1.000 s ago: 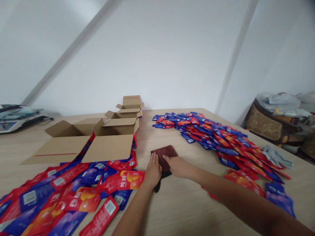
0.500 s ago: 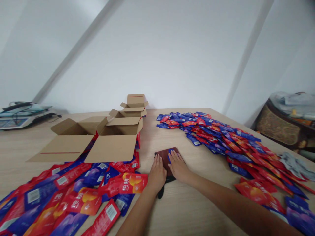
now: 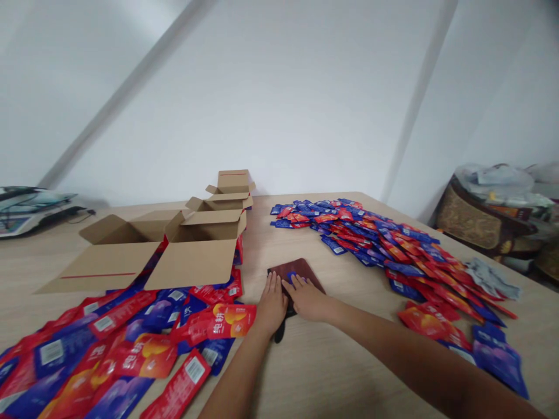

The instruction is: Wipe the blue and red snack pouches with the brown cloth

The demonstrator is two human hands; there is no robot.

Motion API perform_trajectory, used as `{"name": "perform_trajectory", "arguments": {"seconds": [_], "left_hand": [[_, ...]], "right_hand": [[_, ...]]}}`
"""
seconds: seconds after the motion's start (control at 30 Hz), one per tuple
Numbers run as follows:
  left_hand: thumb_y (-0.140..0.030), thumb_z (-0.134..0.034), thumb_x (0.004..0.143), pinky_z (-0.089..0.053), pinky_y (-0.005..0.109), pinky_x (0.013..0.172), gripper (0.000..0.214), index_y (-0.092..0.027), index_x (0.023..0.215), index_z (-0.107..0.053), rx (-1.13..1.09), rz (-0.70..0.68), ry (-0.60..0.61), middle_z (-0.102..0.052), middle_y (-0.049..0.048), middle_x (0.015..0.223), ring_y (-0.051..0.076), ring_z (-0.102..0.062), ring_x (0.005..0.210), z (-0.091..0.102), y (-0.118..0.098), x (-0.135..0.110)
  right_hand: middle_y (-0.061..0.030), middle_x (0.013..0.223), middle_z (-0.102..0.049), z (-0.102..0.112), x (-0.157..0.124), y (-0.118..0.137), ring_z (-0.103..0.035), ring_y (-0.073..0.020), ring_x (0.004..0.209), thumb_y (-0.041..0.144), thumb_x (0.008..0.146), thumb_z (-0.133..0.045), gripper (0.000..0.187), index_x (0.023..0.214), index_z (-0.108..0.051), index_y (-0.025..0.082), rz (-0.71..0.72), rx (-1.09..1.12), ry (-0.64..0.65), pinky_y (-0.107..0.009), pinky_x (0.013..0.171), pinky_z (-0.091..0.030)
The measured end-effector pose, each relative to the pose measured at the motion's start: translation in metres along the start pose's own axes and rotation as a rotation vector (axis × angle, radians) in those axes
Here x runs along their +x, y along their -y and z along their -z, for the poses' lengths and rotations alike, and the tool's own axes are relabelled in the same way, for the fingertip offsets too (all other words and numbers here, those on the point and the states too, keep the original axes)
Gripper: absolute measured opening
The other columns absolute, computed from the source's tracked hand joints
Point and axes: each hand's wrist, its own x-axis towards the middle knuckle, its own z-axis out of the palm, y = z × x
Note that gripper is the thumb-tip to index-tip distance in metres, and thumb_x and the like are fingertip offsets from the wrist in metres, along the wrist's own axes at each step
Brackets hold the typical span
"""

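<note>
My left hand (image 3: 271, 304) lies flat, fingers stretched out, on the left edge of a dark brown flat pad (image 3: 311, 273) with a black lower part. Close beside it, my right hand (image 3: 308, 298) rests on the same pad with its fingers extended. A small patch of blue (image 3: 297, 277) shows at the right fingertips; most of it is hidden, so its kind cannot be told. Below the left palm a short black tab (image 3: 280, 333) sticks out from the pad. Red and blue printed pouches (image 3: 231, 321) lie left of my left forearm.
Open cardboard boxes (image 3: 192, 262) stand left of centre, with more behind. A long heap of red and blue pouches (image 3: 367, 235) runs along the right side. Grey gloves or cloth (image 3: 491, 279) lie near the right edge. A patterned chair (image 3: 469, 218) stands beyond the table.
My right hand has slid left across the pad, closer to my left hand. The whole view has shifted slightly to the right.
</note>
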Motion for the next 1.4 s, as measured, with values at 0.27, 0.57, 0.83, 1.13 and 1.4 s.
{"name": "perform_trajectory", "arguments": {"seconds": [0.27, 0.57, 0.83, 1.13, 1.4], "left_hand": [[-0.015, -0.034, 0.080, -0.029, 0.048, 0.108, 0.054, 0.001, 0.132, -0.035, -0.030, 0.018, -0.003, -0.028, 0.0213, 0.144, 0.027, -0.014, 0.136, 0.003, -0.002, 0.000], [-0.013, -0.034, 0.080, -0.029, 0.044, 0.108, 0.055, 0.003, 0.133, -0.033, 0.004, 0.036, 0.037, -0.025, 0.0224, 0.145, 0.027, -0.015, 0.136, 0.004, -0.003, 0.000], [-0.017, -0.031, 0.084, -0.028, 0.044, 0.109, 0.054, 0.002, 0.134, -0.031, 0.000, 0.037, 0.055, -0.024, 0.0214, 0.145, 0.026, -0.013, 0.137, 0.006, -0.004, -0.001], [-0.018, -0.032, 0.083, -0.026, 0.041, 0.110, 0.055, 0.004, 0.133, -0.032, -0.010, 0.043, 0.061, -0.025, 0.0220, 0.145, 0.026, -0.014, 0.136, 0.009, -0.006, 0.000], [-0.016, -0.034, 0.081, -0.027, 0.043, 0.109, 0.055, 0.006, 0.131, -0.033, -0.007, 0.021, 0.037, -0.026, 0.0247, 0.144, 0.028, -0.015, 0.136, 0.007, -0.005, 0.001]], "right_hand": [[-0.0157, 0.121, -0.056, 0.047, 0.008, -0.026, -0.058, -0.0234, 0.105, 0.009, 0.082, -0.039, 0.066, 0.143, -0.020, 0.021, -0.156, 0.155, -0.093, -0.033, 0.086, -0.044], [-0.0132, 0.146, -0.028, -0.014, 0.029, -0.019, -0.020, -0.0229, 0.135, 0.036, 0.093, -0.024, 0.054, 0.139, -0.031, 0.010, -0.208, 0.171, -0.214, -0.045, 0.108, -0.014], [-0.0130, 0.145, -0.029, -0.016, 0.021, -0.050, -0.021, -0.0268, 0.133, 0.036, 0.094, -0.026, 0.050, 0.140, -0.030, 0.018, -0.299, 0.001, -0.232, -0.046, 0.104, -0.019], [-0.0133, 0.112, -0.052, 0.028, -0.006, -0.064, -0.055, -0.0228, 0.097, 0.030, 0.089, -0.044, 0.047, 0.134, -0.037, 0.020, -0.464, 0.015, -0.216, -0.029, 0.077, -0.042], [-0.0111, 0.117, -0.056, 0.054, 0.014, -0.030, -0.049, -0.0184, 0.109, 0.025, 0.094, -0.025, 0.043, 0.134, -0.039, 0.015, -0.152, 0.180, -0.433, -0.029, 0.094, -0.035]]}}
